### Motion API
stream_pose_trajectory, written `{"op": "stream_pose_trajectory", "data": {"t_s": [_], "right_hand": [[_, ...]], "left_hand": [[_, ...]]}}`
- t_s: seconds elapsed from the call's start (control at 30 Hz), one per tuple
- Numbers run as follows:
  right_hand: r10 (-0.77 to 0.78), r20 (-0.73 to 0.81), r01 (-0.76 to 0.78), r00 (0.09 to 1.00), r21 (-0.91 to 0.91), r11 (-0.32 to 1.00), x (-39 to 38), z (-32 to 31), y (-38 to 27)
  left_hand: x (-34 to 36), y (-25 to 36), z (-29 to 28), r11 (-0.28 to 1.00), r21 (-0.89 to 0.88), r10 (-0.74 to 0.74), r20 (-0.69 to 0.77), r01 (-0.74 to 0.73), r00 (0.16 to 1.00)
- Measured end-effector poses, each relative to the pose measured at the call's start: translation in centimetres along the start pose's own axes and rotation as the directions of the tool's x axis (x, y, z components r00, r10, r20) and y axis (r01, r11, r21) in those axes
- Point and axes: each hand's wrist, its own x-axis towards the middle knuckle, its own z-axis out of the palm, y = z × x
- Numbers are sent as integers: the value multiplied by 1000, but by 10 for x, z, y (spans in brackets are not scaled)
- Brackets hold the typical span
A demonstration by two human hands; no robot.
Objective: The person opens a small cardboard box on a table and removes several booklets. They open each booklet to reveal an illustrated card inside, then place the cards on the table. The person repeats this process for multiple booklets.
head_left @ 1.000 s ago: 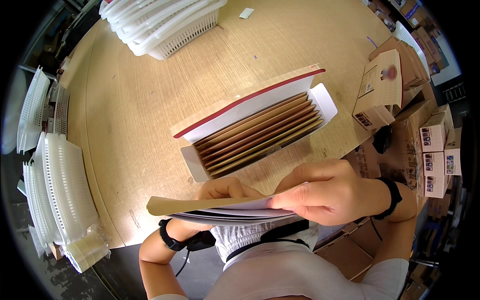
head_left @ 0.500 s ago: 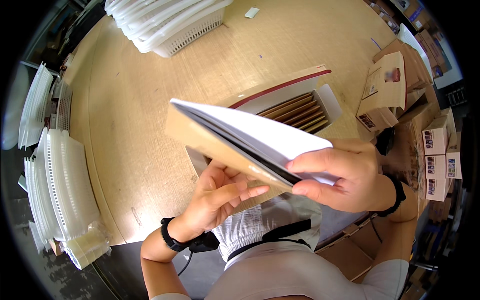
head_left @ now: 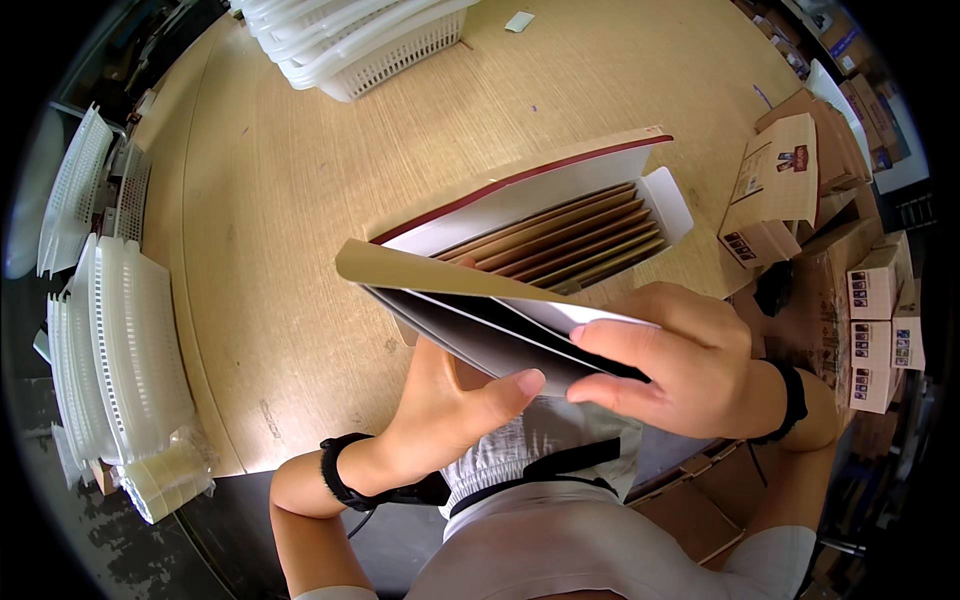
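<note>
Above the table's near edge I hold a kraft folder (head_left: 440,270), brown outside with pale inner panels and a dark gap between them. My left hand (head_left: 450,405) is closed round its lower left side, thumb on the near face and a fingertip showing behind the far edge. At the right end, my right hand (head_left: 680,365) grips the folder with thumb and fingers around the parted layers. Just beyond it stands an open carton (head_left: 675,200), white inside with a dark red stripe along its raised flap. Several brown kraft folders (head_left: 590,220) stand in a row inside; the folder I hold hides the carton's front.
Stacked white plastic baskets (head_left: 370,60) stand at the far left of the wooden table (head_left: 290,200), and more baskets (head_left: 140,350) at its left edge. Brown cartons (head_left: 775,180) are on the right, with small boxes (head_left: 870,330) beyond. A small white paper (head_left: 519,21) lies far back.
The folder has tipped over, so its brown panel now faces up on the far side and its pale inside faces me. My left hand has gone from loosely beneath it to around it.
</note>
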Motion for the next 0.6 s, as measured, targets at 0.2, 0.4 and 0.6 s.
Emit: {"op": "stream_pose_trajectory", "data": {"t_s": [0.2, 0.4, 0.6], "right_hand": [[14, -25, -13, 1000, 30, 999, -3, 5, 12], [-85, 12, 85, 996, -82, 993, 1, 7, 17], [72, 92, -70, 993, -19, 997, 0, 6, 12]], "left_hand": [[0, -2, 1, 1000, 1, -12, -32, 12, 999], [0, 2, 1, 999, 32, -34, -78, 37, 996], [2, 2, 2, 992, 123, -16, -116, 30, 993]]}}
